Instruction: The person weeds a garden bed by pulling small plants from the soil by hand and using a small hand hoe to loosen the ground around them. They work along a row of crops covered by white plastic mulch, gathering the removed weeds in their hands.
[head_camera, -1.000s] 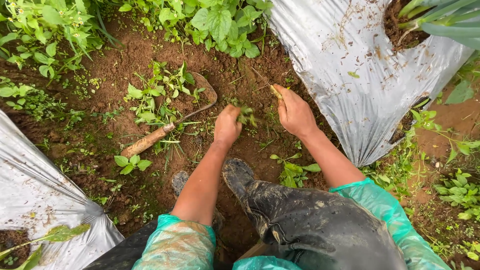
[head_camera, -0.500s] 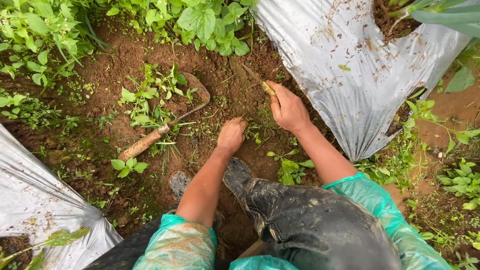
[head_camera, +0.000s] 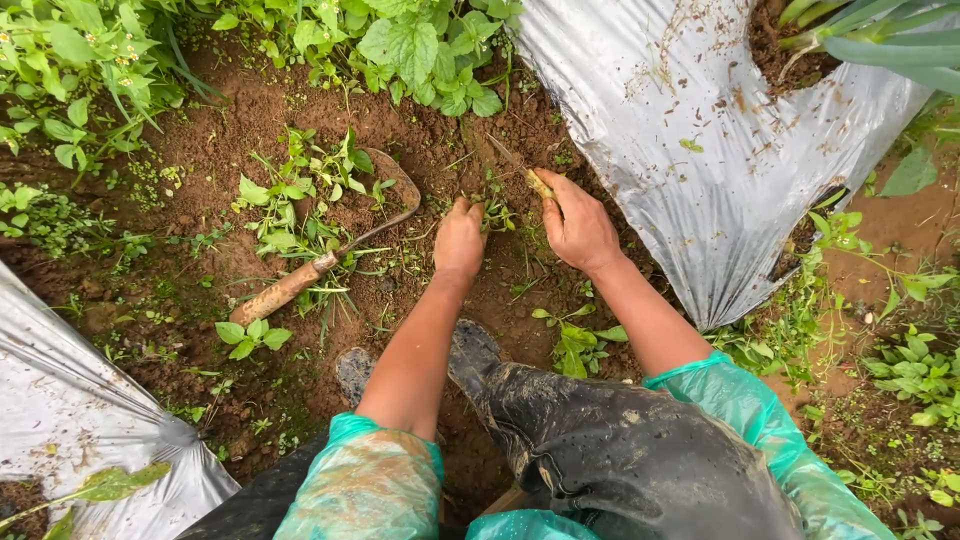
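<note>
Left hand (head_camera: 458, 240) fingers closed around small weeds (head_camera: 492, 212) at 12 o'clock, right hand (head_camera: 577, 226) pinching a yellowish stem (head_camera: 538, 183); wet soil could let weeds snap, leaving roots.

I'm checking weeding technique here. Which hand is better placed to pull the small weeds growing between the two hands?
Probably the left. The left hand has its fingertips right at the weeds and looks free, while the right hand already pinches a yellowish stem.
</note>
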